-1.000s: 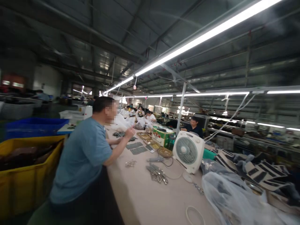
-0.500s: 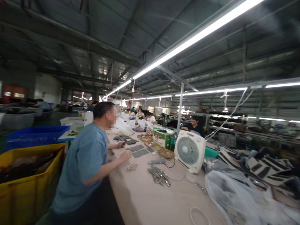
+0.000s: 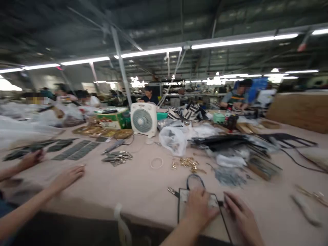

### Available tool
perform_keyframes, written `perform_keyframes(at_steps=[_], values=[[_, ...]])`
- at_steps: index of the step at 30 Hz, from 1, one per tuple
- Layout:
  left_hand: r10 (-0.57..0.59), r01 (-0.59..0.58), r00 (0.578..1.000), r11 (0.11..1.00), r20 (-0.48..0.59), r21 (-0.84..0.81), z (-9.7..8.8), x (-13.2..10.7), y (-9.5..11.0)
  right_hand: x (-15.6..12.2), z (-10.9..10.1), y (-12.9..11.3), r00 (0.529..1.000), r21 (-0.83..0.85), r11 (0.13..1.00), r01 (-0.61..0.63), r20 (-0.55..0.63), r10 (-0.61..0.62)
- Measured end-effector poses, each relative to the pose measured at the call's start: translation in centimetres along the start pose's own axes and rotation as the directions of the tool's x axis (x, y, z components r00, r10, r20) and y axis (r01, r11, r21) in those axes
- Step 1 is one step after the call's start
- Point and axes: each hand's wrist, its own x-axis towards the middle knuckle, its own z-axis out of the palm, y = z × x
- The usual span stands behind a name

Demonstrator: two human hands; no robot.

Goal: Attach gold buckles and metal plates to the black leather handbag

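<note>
A small beige bag [image 3: 182, 210] with black edging lies at the table's front edge. A dark loop handle [image 3: 189, 181] arches from its top, and a metal snap hook [image 3: 171, 190] on a short black strap sticks out to the left. My left hand [image 3: 198, 208] is on the bag's upper part, fingers bent down over it and their tips hidden. To the right, my right hand [image 3: 241, 213] has thumb and fingers closed at a short black strap [image 3: 220, 203] at the bag's side. Motion blurs both hands somewhat.
Gold-coloured hardware [image 3: 191, 164], a white ring [image 3: 156, 163] and strips with snap hooks [image 3: 118, 158] lie beyond the bag. A fan [image 3: 144, 119] stands farther back. At left, a co-worker's hands [image 3: 68, 176] rest near grey strips [image 3: 83, 149]. Pliers-like handles [image 3: 304, 208] lie at right.
My view has swung right and down from the co-worker in blue and the ceiling to the table in front of me. Both my hands and the bag have come into sight.
</note>
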Motion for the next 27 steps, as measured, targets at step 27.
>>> perform_keyframes(at_steps=[27], values=[[0.078, -0.070, 0.980, 0.996, 0.183, -0.054, 0.4, 0.4, -0.4, 0.5, 1.1, -1.7, 0.989, 0.306, 0.951, -0.035, 0.146, -0.010]])
